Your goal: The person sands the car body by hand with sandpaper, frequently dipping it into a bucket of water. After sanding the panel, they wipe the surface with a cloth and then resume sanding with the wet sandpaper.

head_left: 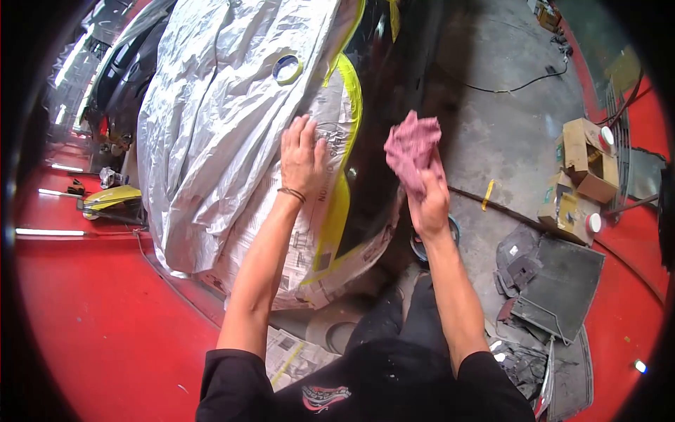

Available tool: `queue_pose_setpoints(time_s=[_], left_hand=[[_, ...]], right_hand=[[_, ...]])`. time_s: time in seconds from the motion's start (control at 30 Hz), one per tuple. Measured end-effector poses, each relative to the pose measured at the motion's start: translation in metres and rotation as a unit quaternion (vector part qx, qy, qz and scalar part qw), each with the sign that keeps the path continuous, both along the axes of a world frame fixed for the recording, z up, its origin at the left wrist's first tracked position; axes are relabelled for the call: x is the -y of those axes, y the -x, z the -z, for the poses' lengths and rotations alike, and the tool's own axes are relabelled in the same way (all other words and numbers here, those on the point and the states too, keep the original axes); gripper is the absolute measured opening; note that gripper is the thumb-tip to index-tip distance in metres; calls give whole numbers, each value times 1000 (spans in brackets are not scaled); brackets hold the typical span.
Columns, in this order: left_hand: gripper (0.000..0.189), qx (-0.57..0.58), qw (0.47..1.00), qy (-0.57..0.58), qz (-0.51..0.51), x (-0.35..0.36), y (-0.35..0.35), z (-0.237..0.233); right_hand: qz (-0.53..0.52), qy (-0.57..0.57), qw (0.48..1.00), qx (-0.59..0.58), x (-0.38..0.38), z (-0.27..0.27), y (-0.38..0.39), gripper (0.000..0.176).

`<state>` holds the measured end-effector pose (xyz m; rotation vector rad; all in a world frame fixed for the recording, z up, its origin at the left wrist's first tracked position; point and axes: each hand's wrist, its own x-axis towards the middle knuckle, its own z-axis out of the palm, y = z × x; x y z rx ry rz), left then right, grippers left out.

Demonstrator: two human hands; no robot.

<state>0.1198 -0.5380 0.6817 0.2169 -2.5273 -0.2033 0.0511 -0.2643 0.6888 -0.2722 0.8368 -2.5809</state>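
Note:
My left hand (302, 158) lies flat, fingers stretched out, on or just over the masking paper (295, 232) that covers part of a car. Yellow masking tape (355, 91) runs along the edge of that paper. Bunched in my right hand (430, 207) is a crumpled pink cloth (413, 149), held up beside the dark car panel (376, 141). A silvery plastic sheet (211, 126) drapes over the rest of the car. On it rests a roll of tape (287, 69), beyond my left hand.
Cardboard boxes (589, 158) stand on the floor at right, near a grey panel (562, 281) and several dark car parts. A bucket (453, 232) sits partly hidden behind my right wrist. A hose (517, 90) crosses the concrete. Newspaper (288, 352) lies by my legs.

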Motion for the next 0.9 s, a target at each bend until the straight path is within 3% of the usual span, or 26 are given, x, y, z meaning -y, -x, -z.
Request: queue_pose_setpoints(time_s=[0.13,0.17,0.2,0.27,0.3,0.47,0.53,0.63,0.73,0.9], left_hand=[[55,51,997,52,-31,19,19,19],[61,64,997,50,-19,19,18,17],[61,74,996,44,-14,17,18,13],[60,90,995,31,-9,16,17,8],[62,87,996,30,0,18,20,7],[65,108,994,20,-23,14,28,6],[66,108,994,22,-28,15,27,7],[67,130,991,28,-31,16,29,7],[67,147,988,33,-32,16,30,6],[69,161,986,34,-34,15,32,4]], right_hand=[[31,-50,980,-189,80,11,63,60],[128,-154,927,-316,97,15,79,63],[222,-254,837,-432,110,19,95,66],[201,-325,794,-473,136,42,114,71],[171,-335,798,-470,149,59,121,74],[195,-554,619,-521,152,69,115,85],[194,-471,675,-533,162,73,132,81],[182,-458,664,-562,171,69,158,75],[159,-478,614,-608,173,52,189,71],[214,-491,603,-591,210,35,224,67]])
